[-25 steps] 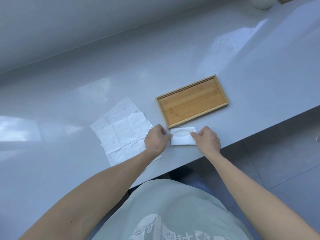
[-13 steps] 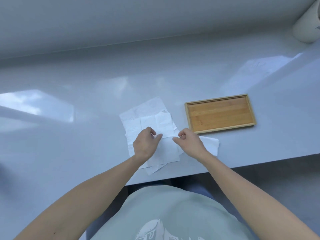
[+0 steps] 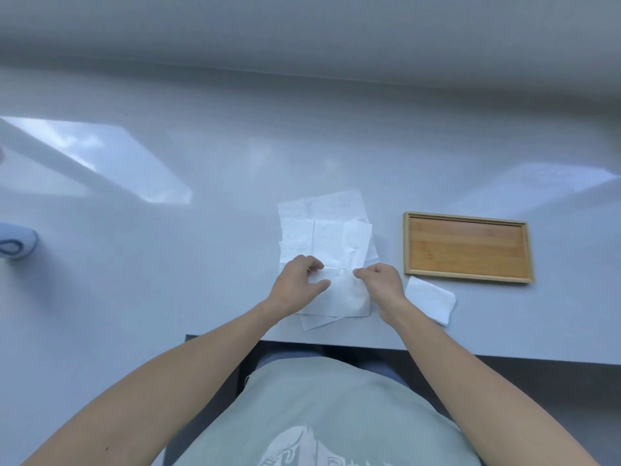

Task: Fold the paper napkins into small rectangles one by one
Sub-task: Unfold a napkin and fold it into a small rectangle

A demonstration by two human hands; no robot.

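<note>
A: Report the grip on each side.

B: Left hand (image 3: 297, 284): fingers curled, thumb and forefinger pinching the far edge of the top napkin (image 3: 339, 294) near its left corner. Right hand (image 3: 381, 284): fingers curled, pinching the same edge near its right corner. Both grips are clamped on that one sheet, with a short run of the edge taut between them.

A: Position of the sheet?

B: It lies on the stack of open napkins (image 3: 327, 230), near the front edge of the surface (image 3: 201, 264). Its near part rests flat; the pinched edge sits slightly raised. The stack extends beyond the hands on the far side, and one corner of a lower sheet projects below, towards the person.

A: Surroundings?

B: A folded napkin (image 3: 431, 299), a small white rectangle, lies just right of the right wrist, apart from the stack. Beyond it, nearly touching its far corner, sits a shallow wooden tray (image 3: 408, 243). At the far left edge of the view is a pale rounded object with a dark loop (image 3: 15, 245); identity cannot be determined. The forearms cover the lower corners of the held sheet.
</note>
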